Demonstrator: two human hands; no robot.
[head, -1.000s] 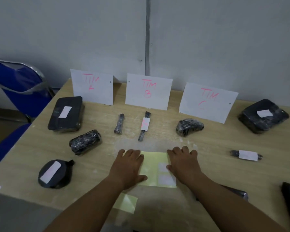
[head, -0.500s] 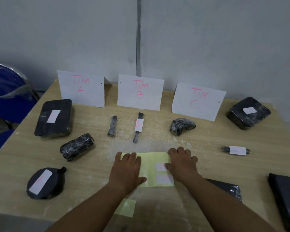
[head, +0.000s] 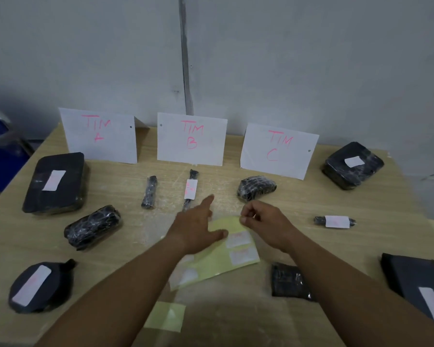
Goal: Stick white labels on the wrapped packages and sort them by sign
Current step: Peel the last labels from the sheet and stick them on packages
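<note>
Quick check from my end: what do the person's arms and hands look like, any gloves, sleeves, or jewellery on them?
Both are bare: the left hand and right hand wear no gloves, rings, or watch, and both forearms show no sleeves as far as the frame's bottom edge.

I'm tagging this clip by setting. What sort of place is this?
Probably a plain office or workroom set up for sorting: a wooden table against a bare grey wall, handwritten paper signs such as TIM B, and a blue chair alongside.
</note>
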